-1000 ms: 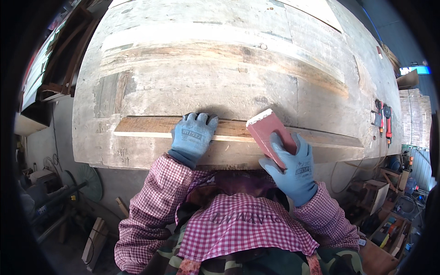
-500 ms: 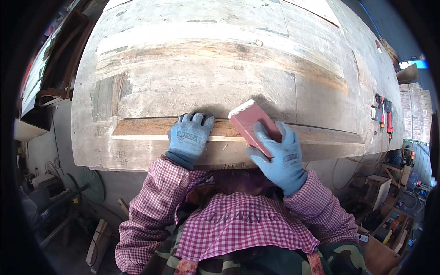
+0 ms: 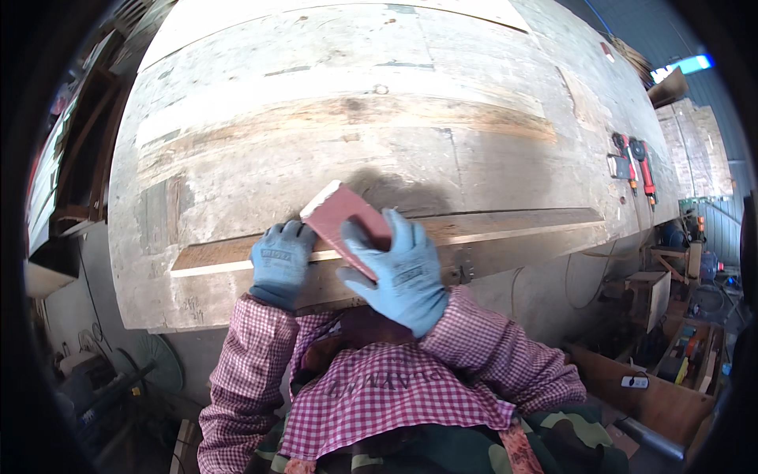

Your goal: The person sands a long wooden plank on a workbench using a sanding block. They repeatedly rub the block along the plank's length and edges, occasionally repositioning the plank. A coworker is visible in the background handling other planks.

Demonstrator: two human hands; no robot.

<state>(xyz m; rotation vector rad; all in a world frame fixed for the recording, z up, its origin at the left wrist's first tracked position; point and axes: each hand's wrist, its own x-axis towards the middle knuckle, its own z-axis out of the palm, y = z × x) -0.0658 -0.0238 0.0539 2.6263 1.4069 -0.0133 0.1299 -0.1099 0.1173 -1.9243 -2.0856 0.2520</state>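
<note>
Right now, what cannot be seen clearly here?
In the head view:
Underside of the reddish block: turned away from the camera.
Part of the wooden strip: covered by the left hand, right hand and block.
Timber at lower left: cut off by the lower edge.

Right hand (image 3: 407, 276) grips 1 red block (image 3: 341, 218); left hand (image 3: 282, 265) holds 1 wooden strip (image 3: 505, 227).

Dull-red block (image 3: 333, 219) aslant over long brown wooden strip (image 3: 505, 224)
</note>
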